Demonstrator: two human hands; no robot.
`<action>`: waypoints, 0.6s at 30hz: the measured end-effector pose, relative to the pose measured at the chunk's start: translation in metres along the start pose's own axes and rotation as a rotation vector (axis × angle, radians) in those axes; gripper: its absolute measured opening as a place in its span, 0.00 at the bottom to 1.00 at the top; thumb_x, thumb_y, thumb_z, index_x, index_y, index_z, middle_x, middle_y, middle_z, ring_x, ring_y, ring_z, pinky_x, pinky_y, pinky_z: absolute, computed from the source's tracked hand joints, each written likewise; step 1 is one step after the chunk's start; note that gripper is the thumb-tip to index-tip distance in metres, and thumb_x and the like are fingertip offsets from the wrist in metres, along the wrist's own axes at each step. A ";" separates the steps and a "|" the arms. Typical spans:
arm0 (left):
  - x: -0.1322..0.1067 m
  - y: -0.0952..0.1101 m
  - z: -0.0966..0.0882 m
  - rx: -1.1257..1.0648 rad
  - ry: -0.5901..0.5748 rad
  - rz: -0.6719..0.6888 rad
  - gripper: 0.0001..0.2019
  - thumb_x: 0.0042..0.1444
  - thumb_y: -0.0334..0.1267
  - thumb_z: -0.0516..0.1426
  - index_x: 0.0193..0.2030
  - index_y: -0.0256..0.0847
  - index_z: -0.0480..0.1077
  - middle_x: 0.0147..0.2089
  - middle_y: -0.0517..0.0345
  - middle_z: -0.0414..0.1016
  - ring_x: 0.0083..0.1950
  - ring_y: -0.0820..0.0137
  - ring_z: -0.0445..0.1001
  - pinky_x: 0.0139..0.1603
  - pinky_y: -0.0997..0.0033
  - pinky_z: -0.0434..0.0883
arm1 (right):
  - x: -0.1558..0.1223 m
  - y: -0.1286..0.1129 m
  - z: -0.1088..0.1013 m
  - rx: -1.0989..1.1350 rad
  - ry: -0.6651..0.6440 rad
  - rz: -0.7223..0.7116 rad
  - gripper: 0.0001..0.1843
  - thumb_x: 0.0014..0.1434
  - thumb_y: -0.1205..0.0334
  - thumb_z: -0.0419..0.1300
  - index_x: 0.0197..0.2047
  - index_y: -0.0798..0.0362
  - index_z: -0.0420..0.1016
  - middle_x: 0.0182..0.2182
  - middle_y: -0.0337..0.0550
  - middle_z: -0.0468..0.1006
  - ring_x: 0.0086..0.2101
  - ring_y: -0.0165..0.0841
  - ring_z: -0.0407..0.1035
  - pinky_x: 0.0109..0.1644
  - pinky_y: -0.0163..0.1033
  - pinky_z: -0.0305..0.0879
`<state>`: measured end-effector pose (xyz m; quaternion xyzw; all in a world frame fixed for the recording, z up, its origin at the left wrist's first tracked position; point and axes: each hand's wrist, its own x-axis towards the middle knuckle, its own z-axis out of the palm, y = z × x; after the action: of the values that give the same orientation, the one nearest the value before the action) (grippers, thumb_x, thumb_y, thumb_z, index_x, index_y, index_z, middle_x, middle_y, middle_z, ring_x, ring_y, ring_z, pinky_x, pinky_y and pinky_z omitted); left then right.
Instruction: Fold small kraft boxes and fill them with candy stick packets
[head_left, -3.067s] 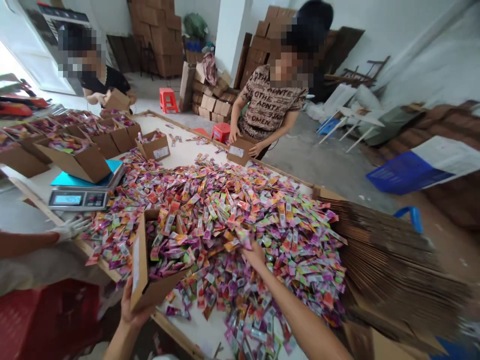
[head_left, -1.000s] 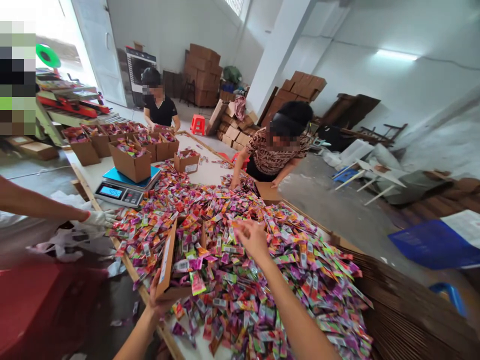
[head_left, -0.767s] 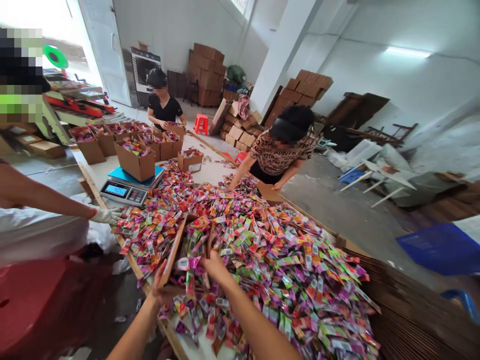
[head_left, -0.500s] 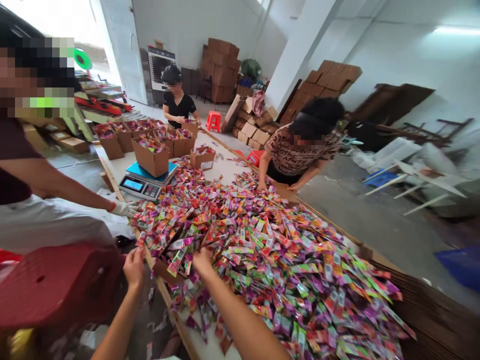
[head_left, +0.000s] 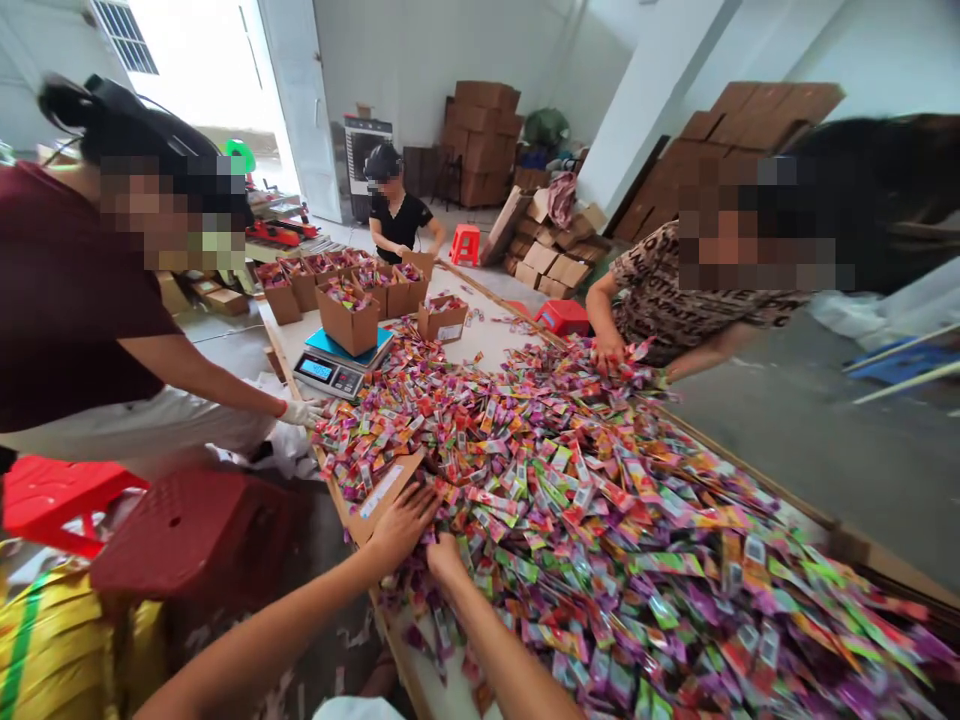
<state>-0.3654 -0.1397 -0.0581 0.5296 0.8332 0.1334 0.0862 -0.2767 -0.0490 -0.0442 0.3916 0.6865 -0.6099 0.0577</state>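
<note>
Colourful small snack packets (head_left: 525, 510) lie in a broad heap over the table. A brown cardboard box (head_left: 384, 488) with a white label strip rests tipped at the left table edge. Across its near side and the packets lies my left hand (head_left: 405, 518), fingers stretched out flat. Close beside it, my right hand (head_left: 447, 560) is down in the heap with its fingers curled under; what they hold, if anything, is hidden.
A scale (head_left: 330, 372) bears a filled box (head_left: 349, 318); several filled boxes stand behind it. A co-worker's gloved hand (head_left: 302, 413) reaches in from the left. Another co-worker's hand (head_left: 609, 350) is in the packets at right. A dark red stool (head_left: 187, 530) stands at left.
My left hand has moved from beside the table edge onto the box and packets. The box now shows its labelled side. The right co-worker's hands have moved among packets. My view has turned left.
</note>
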 end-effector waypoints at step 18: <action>0.013 -0.033 0.008 -0.200 -0.171 -0.121 0.17 0.61 0.30 0.57 0.56 0.45 0.72 0.67 0.50 0.68 0.68 0.58 0.64 0.68 0.49 0.59 | -0.060 0.063 -0.063 0.167 -0.043 0.063 0.34 0.33 0.33 0.62 0.38 0.49 0.79 0.35 0.51 0.82 0.31 0.45 0.78 0.36 0.50 0.74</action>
<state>-0.3968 -0.1403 -0.0757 0.4765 0.8360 0.1646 0.2169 -0.1717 -0.0251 -0.0452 0.4030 0.6192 -0.6713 0.0586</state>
